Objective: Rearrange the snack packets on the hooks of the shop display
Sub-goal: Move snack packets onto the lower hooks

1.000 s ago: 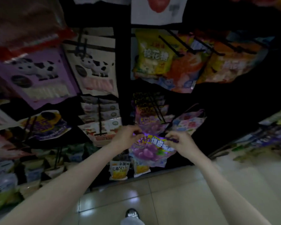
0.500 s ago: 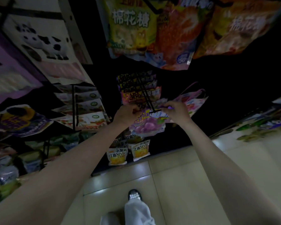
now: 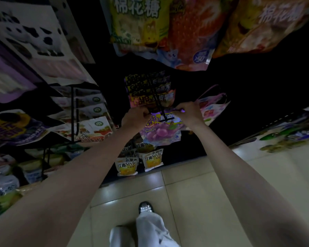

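Both hands pinch the top edge of one purple grape packet [image 3: 160, 130]: the left hand [image 3: 136, 117] holds its left corner, the right hand [image 3: 188, 113] its right corner, fingers curled tight on the header strip. Between them the black hook [image 3: 161, 111] crosses the packet's top, its short crossbar lying over the header. Whether the hole is already over the prong cannot be told; the spot is dark and small.

A second ago the packet hung lower, below the hook's tip and clear of it. It has since been raised to the hook, the hands closing in level with the prong's end. Judgement: the step in hand is threading this packet on, in front of the dark packets [image 3: 150, 90] on the same hook.

Below hang yellow packets [image 3: 127, 165]; large marshmallow bags [image 3: 137, 24] hang above.
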`<state>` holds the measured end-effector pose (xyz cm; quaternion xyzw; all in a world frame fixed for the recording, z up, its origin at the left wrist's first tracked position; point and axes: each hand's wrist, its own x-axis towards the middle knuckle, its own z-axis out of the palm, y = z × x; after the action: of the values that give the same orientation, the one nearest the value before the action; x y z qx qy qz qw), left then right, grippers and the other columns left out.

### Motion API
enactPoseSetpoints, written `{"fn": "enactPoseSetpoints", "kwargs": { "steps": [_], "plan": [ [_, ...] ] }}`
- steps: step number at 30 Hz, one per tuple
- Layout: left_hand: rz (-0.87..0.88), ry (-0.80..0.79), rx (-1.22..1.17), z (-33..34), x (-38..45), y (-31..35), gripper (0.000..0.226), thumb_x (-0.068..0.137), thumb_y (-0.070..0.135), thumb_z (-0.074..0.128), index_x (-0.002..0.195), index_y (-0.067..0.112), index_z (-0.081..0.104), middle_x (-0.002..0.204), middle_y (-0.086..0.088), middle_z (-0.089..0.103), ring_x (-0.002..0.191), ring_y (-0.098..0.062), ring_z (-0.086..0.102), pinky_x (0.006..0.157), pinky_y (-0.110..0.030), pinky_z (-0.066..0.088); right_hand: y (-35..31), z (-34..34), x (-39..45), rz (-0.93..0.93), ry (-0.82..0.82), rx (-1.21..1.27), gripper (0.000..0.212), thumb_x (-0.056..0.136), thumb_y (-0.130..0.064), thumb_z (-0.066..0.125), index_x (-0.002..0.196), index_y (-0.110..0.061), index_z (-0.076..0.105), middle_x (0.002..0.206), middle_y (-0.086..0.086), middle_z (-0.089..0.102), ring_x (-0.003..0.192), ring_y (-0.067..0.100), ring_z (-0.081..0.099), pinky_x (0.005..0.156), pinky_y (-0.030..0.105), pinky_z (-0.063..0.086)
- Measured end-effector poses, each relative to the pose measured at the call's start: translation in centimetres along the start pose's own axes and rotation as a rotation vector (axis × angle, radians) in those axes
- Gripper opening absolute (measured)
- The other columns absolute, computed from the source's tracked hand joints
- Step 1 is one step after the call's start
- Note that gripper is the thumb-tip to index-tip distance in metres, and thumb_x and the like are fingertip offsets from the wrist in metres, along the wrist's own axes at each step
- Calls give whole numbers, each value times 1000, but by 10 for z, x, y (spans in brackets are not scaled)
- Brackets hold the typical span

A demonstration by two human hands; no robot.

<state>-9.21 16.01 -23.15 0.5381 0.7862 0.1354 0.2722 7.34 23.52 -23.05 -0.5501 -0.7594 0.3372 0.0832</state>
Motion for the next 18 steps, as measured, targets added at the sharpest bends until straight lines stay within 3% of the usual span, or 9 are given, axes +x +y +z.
{"fn": "enactPoseSetpoints", "kwargs": {
  "steps": [3, 7, 9, 11, 13, 16, 18],
  "plan": [
    [9, 5, -21, 0, 0, -4, 24, 97, 26, 47, 96, 8, 63, 65, 1, 48, 59, -17, 46, 53, -27, 33, 2, 3, 2, 16, 19, 37, 21, 94, -21, 56, 108, -7, 65, 111, 11, 63, 92, 23, 57, 71, 28, 34],
    [-12, 41, -66, 1, 2, -6, 23, 99, 17, 41, 105, 10, 62, 91, -12, 64, 70, -24, 56, 58, -30, 41, -2, 7, 6, 30, 37, 0, 23, 95, -22, 55, 111, -8, 65, 107, 10, 65, 83, 22, 58, 65, 29, 35],
    [-26, 73, -96, -2, -1, -7, 24, 98, 11, 39, 108, 11, 61, 95, -11, 62, 64, -18, 54, 53, -27, 39, -8, 6, 5, 27, 55, -40, 25, 96, -21, 53, 115, -9, 63, 113, 9, 65, 80, 22, 57, 61, 27, 38],
    [-12, 120, -101, -6, -6, -9, 24, 95, 6, 41, 109, 8, 61, 102, -11, 61, 74, -18, 57, 58, -26, 39, -14, 2, 4, 19, 76, -39, 24, 96, -15, 51, 116, -8, 62, 121, 6, 62, 90, 22, 59, 66, 23, 41],
    [15, 181, -138, -10, -13, -12, 24, 93, 2, 43, 109, 5, 60, 113, -13, 60, 90, -24, 60, 66, -26, 41, -20, -2, 2, -8, 110, -27, 19, 95, -11, 50, 109, -8, 64, 116, 6, 64, 101, 24, 59, 79, 30, 47],
    [111, 287, -224, -17, -29, -22, 22, 94, 0, 43, 106, 8, 60, 104, -16, 60, 82, -27, 58, 64, -33, 43, -32, -12, -7, -100, 174, 7, 14, 93, -7, 51, 101, -7, 61, 103, 10, 64, 102, 28, 56, 87, 41, 47],
    [183, 350, -286, -31, -42, -30, 24, 93, -3, 44, 101, 12, 60, 95, -16, 57, 76, -34, 56, 64, -45, 45, -50, -22, -18, -187, 182, 83, 18, 92, -5, 50, 107, -5, 60, 99, 9, 63, 95, 23, 58, 84, 35, 48]
  ]
}}
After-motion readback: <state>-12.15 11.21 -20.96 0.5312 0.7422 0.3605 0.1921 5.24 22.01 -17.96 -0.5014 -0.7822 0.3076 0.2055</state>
